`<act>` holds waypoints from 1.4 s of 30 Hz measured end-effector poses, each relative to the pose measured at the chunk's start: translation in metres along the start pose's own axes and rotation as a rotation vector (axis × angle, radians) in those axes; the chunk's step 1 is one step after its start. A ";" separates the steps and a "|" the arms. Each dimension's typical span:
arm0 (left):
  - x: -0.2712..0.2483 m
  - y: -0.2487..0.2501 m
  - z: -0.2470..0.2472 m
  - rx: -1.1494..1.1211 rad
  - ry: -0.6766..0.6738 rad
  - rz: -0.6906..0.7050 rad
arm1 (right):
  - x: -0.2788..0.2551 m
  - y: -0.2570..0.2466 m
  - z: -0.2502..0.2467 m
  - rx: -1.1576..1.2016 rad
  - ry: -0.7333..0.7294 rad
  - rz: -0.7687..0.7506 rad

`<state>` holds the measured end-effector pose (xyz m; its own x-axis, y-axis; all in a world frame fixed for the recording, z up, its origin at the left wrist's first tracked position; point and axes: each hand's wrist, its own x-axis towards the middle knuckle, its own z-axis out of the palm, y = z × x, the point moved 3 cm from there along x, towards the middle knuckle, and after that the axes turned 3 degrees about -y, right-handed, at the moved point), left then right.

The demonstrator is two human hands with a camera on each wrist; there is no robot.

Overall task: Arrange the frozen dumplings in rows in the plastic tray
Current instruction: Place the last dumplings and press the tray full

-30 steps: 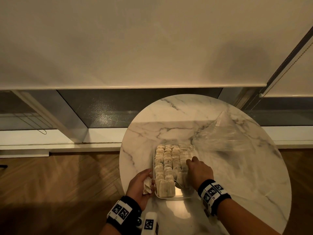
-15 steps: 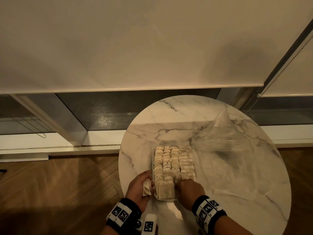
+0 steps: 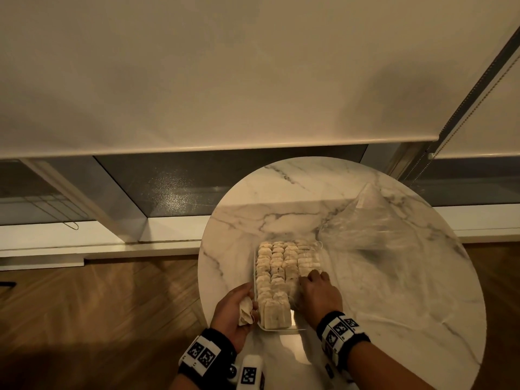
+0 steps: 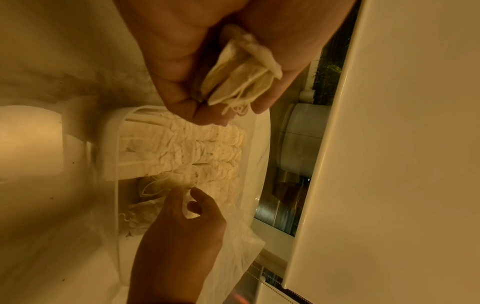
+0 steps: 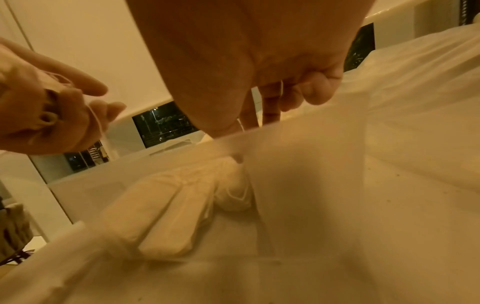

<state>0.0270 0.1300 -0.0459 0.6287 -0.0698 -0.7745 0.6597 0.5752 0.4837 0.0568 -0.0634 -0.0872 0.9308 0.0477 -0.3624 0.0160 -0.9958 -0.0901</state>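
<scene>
1. one plastic tray (image 3: 298,329) sits on the round marble counter (image 3: 394,291), near its front-left edge.
2. the dumplings (image 3: 277,266) stand packed in four rows inside it; the exact count is too crowded to tell.
3. the left hand (image 3: 235,313) grips a few loose pieces (image 4: 241,82) just beside the tray's left wall.
4. the right hand (image 3: 316,294) reaches into the rightmost row, fingers curled; whether it grips anything is unclear.
5. one clear plastic bag (image 3: 374,229) lies right of the tray.

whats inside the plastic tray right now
The plastic tray holds pale flat packets standing in tight rows. The right hand covers its near right part, so whatever sits there is hidden.
</scene>
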 end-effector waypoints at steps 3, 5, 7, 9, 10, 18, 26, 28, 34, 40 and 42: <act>0.001 0.000 -0.004 0.016 0.037 0.006 | 0.011 -0.001 -0.003 -0.024 -0.030 -0.020; 0.003 -0.001 -0.007 0.017 0.046 0.003 | 0.016 -0.002 -0.003 -0.029 -0.052 -0.028; 0.003 -0.001 -0.007 0.010 0.048 0.001 | 0.020 -0.004 -0.005 -0.023 -0.051 -0.047; 0.002 -0.001 -0.008 0.005 0.057 0.008 | 0.022 -0.004 -0.008 -0.018 -0.035 -0.069; 0.002 -0.001 -0.009 0.003 0.063 0.008 | 0.022 -0.002 -0.010 -0.017 -0.027 -0.079; 0.012 -0.001 -0.025 -0.046 0.081 -0.028 | 0.007 0.035 -0.040 -0.032 -0.050 -0.026; 0.013 -0.003 -0.022 -0.053 0.078 -0.068 | 0.006 0.034 -0.032 -0.155 -0.163 -0.034; 0.011 -0.002 -0.019 -0.050 0.077 -0.062 | 0.008 0.033 -0.030 -0.161 -0.155 -0.019; 0.009 0.001 -0.013 -0.057 0.031 -0.062 | 0.007 0.032 -0.029 -0.162 -0.096 -0.001; -0.007 0.005 0.008 -0.200 -0.153 -0.043 | -0.011 0.018 -0.045 0.123 0.064 -0.028; -0.005 0.003 0.010 -0.259 -0.181 -0.066 | -0.023 0.001 -0.061 0.353 0.133 -0.150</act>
<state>0.0300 0.1243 -0.0365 0.6664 -0.2439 -0.7046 0.5891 0.7515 0.2971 0.0577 -0.0701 -0.0220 0.9671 0.1571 -0.2003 0.0504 -0.8895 -0.4541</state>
